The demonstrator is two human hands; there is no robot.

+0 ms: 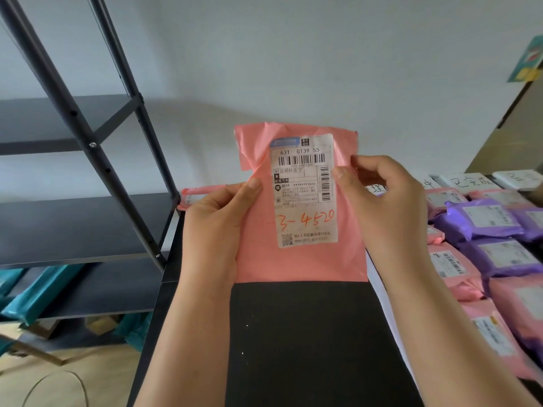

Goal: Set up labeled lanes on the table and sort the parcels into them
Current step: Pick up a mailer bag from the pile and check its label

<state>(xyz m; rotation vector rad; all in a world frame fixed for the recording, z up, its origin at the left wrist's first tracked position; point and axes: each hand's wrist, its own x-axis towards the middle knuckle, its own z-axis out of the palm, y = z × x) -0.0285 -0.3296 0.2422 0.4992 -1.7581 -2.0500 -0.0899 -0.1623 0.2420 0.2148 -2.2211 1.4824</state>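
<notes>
1. The pink poly mailer is held upright above the black table, with its shipping label turned toward the camera (red handwriting reads "3-4520").
2. Its left edge is gripped by the left hand, with the thumb laid across the front and the fingers hidden behind.
3. Its right edge is pinched by the right hand, with the thumb at the label's margin and the fingers curled.
4. Both forearms are raised from the bottom of the view.
5. Pink and purple parcels are laid in rows at the right, near handwritten lane cards.
</notes>
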